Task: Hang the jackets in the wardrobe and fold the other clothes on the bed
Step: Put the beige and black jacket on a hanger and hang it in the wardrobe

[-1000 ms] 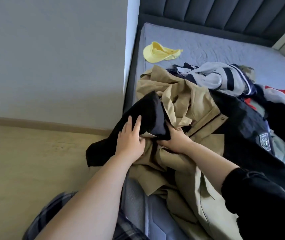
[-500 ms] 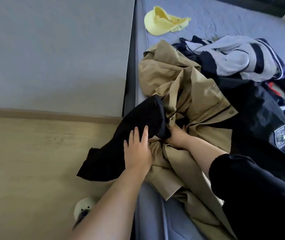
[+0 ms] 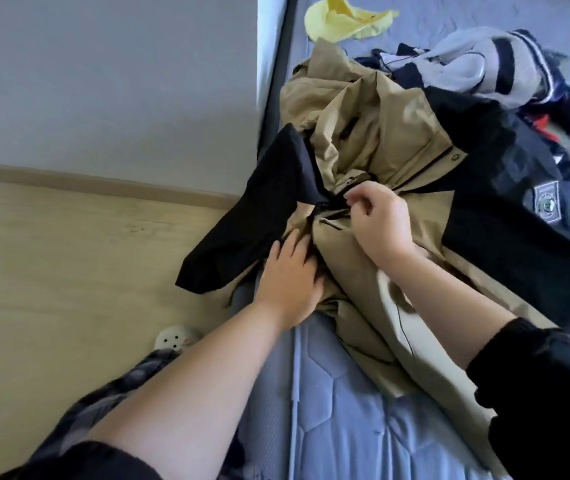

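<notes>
The long khaki woven-cotton trench-style jacket (image 3: 373,188) lies rumpled along the near edge of the grey-blue quilted mattress (image 3: 339,420), running from about twelve o'clock down to five o'clock of the person's hands. It looks soft and limp but bulky and fairly heavy, so it will sag and drag if lifted by one fold; the collar or shoulders would be the sound place to take it for hanging.

The right hand (image 3: 380,223) is curled, its finger and thumb pinched together on a small dark fastening or strap at the jacket's middle. The left hand (image 3: 290,275) lies flat and spread, pressing the cloth at the bed's edge, gripping nothing.

A black fabric garment (image 3: 259,216) hangs off the mattress at ten o'clock, tangled with the khaki; whether it is a separate piece cannot be told. The jacket's collar and sleeves are buried in folds, and the black badged jacket (image 3: 505,202) at two o'clock covers its right side.
</notes>
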### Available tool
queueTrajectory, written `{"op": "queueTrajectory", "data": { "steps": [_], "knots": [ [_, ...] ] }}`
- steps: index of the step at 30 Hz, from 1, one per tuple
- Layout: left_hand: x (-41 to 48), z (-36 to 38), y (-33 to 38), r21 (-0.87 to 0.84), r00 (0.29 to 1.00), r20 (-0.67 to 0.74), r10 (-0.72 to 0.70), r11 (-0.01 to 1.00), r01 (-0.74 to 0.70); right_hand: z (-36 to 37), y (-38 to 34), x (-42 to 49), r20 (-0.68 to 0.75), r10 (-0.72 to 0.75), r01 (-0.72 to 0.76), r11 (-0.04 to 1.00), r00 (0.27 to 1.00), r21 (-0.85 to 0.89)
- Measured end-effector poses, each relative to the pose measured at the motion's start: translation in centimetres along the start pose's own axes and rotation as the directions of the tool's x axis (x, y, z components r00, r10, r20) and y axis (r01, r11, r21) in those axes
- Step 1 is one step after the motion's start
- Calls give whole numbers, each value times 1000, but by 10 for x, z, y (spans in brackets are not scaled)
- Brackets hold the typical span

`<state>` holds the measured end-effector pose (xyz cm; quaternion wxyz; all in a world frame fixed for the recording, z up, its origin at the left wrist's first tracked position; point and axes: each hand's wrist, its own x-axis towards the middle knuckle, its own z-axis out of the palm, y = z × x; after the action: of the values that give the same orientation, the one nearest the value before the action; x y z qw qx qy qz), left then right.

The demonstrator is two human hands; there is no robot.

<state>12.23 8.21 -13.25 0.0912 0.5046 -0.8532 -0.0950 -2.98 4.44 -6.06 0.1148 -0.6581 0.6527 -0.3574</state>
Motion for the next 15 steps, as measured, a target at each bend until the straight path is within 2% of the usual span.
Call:
{"op": "queueTrajectory", "data": {
  "steps": [1,2,3,5,7,9,11,13,15],
  "knots": [
    [-4,-1,-2,34,996,-17,92,995,-91,-10,-6,-19,-35,-50,52,998,998,38],
    [-8,-2,-4,53,986,-13,169,984,-168,-17,-9,-38,17,-79,78,996,997,44],
    [-11,-2,-5,57,978,19,209,976,-209,-21,-8,-57,130,-90,88,996,987,15],
    [-12,-2,-4,80,973,127,194,975,-205,-21,1,-94,393,-21,116,969,919,-219],
    [-11,-2,2,130,970,166,176,972,-198,-17,16,-124,519,74,233,833,852,-501],
    [-11,-5,8,93,980,133,148,983,-161,-12,26,-143,597,157,333,707,787,-624],
    [-12,-9,10,-5,989,121,88,996,-88,-8,29,-147,594,136,383,647,793,-659],
    [-15,-16,13,-153,992,123,-26,987,45,-14,26,-139,594,59,432,630,802,-646],
    [-18,-25,14,-306,986,67,-150,938,163,-29,19,-126,620,2,456,676,785,-579]
  ]
}}
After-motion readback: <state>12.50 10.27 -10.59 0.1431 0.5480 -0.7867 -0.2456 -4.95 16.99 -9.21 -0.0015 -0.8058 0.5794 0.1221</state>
